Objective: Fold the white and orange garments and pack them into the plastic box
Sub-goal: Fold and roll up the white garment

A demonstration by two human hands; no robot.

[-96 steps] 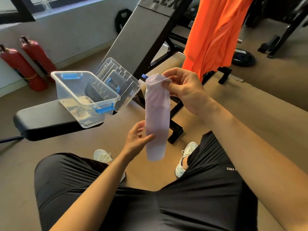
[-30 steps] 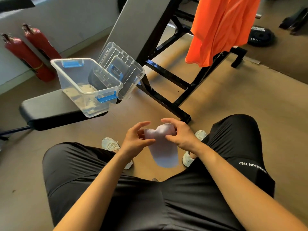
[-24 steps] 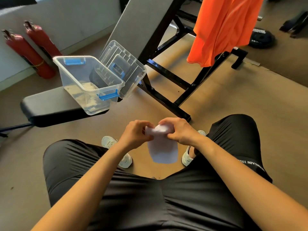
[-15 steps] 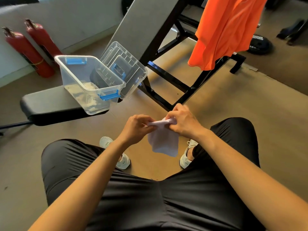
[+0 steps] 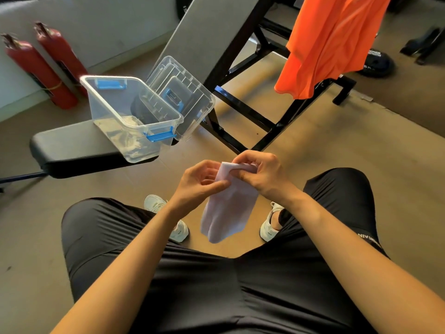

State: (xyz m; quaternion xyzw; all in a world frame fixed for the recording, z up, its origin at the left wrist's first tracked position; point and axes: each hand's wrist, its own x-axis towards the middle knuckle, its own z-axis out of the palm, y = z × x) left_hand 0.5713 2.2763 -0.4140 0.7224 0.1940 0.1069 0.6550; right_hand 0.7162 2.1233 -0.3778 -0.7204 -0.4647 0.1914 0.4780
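While our left hand (image 5: pixel 199 182) and right hand (image 5: pixel 262 174) pinch the white garment (image 5: pixel 228 208) by its top edge, fingers curled, it hangs between our knees. Farther left, the box (image 5: pixel 113 102) sits open on the bench (image 5: pixel 77 145), contents unclear; the orange garment (image 5: pixel 330 44) hangs beyond.

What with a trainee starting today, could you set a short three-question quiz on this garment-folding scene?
1. True or false: the left hand and the right hand both pinch the pale white folded garment.
2. What does the clear plastic box with blue latches stand on?
3. The bright orange garment is: A in that box, B hanging above the floor, C on the person's lap.
Key: 1 true; 2 the black padded bench; 3 B.
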